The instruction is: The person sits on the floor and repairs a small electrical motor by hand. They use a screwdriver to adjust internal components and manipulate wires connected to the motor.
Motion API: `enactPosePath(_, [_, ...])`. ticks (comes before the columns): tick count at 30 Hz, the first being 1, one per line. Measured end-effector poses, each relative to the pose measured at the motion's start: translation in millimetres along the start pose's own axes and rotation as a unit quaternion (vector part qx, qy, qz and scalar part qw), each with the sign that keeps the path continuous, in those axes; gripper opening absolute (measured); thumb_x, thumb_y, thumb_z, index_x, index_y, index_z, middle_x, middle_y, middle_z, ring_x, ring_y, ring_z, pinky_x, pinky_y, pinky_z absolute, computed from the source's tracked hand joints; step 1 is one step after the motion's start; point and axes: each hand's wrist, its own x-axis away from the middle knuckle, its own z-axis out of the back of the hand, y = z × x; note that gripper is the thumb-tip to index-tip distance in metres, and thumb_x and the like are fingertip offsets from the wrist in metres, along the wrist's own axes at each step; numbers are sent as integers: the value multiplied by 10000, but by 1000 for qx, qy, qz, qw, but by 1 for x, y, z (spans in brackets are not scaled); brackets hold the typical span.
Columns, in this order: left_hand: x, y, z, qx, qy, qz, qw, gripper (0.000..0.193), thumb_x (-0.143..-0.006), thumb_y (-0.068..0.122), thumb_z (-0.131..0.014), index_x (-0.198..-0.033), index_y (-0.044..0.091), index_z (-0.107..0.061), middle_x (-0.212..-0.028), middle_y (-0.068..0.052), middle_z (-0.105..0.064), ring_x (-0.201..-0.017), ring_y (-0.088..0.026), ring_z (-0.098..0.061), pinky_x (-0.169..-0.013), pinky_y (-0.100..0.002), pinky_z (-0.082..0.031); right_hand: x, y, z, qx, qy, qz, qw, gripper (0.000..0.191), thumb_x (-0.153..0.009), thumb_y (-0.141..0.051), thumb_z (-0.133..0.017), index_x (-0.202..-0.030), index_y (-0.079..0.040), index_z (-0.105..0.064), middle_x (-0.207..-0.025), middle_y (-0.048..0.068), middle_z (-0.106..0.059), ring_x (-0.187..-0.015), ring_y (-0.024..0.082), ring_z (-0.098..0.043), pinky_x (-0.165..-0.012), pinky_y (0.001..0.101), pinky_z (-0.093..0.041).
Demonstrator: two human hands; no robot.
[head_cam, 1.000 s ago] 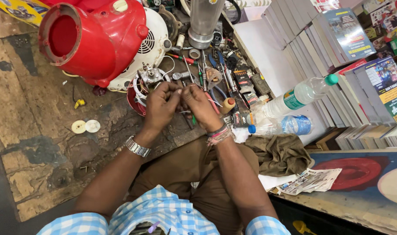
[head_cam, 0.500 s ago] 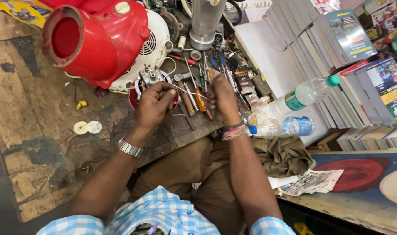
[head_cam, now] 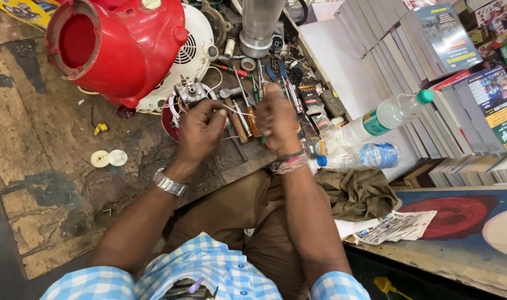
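Note:
My left hand (head_cam: 200, 130) pinches a thin white wire (head_cam: 235, 110) that runs from the small motor part (head_cam: 188, 91) under the red blower housing (head_cam: 117, 47). My right hand (head_cam: 277, 119) is closed a short way to the right of it, over the tool pile. A green tool tip (head_cam: 263, 141) sticks out below its fingers; the rest of that tool is hidden in the fist. Both hands hover above the worn wooden bench (head_cam: 36, 161), at its near edge.
Screwdrivers and pliers (head_cam: 248, 75) lie scattered behind the hands. A metal cylinder (head_cam: 260, 25) stands at the back. Two plastic bottles (head_cam: 376, 119) lie to the right by stacked books (head_cam: 409, 55). Two white discs (head_cam: 109, 158) rest to the left. A brown cloth (head_cam: 356, 191) lies by my knee.
My right hand reached out into the tool pile and has come back toward me, closed on a green-tipped tool. My left hand has stayed by the wire.

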Motion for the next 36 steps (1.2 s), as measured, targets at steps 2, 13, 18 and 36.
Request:
enactPosePath(2, [1, 4, 11, -9, 33, 18, 999, 143, -1006, 107, -665, -1082, -3, -713, -749, 13, -650, -626, -40, -505, -543, -224, -407, -1, -11, 13, -57, 13, 37, 998, 464, -1095, -487, -548, -775, -164, -451, -579, -76, -387, -437, 43, -348, -334, 225, -267])
enactPosePath(13, [55, 41, 7, -242, 71, -279, 927, 410, -924, 222, -767, -1243, 5, -626, -1159, -184, -691, -1032, -308, -682, -854, -410, -563, 3, -11, 12, 78, 80, 16, 994, 286, -1039, -338, -572, -1076, -66, -652, -680, 17, -596, -487, 86, -446, -423, 230, -365])
enactPosePath(18, [45, 34, -11, -194, 17, -157, 968, 219, -972, 150, -725, -1149, 21, -724, -1048, -132, -744, -871, -260, -733, -745, -345, -571, 7, -13, 13, 56, -9, 7, 998, 383, -1054, -294, -606, -1266, 17, -678, -821, -14, -630, -706, 56, -537, -590, 206, -437])
enactPosePath(36, [4, 10, -5, -79, -15, -86, 993, 200, -940, 166, -721, -1044, 1, -762, -890, -123, -770, -767, -140, -731, -687, -291, -558, 14, 19, -7, 55, -73, 34, 995, 317, -988, -111, -726, -1238, 76, -673, -894, 32, -706, -714, 64, -599, -605, 213, -472])
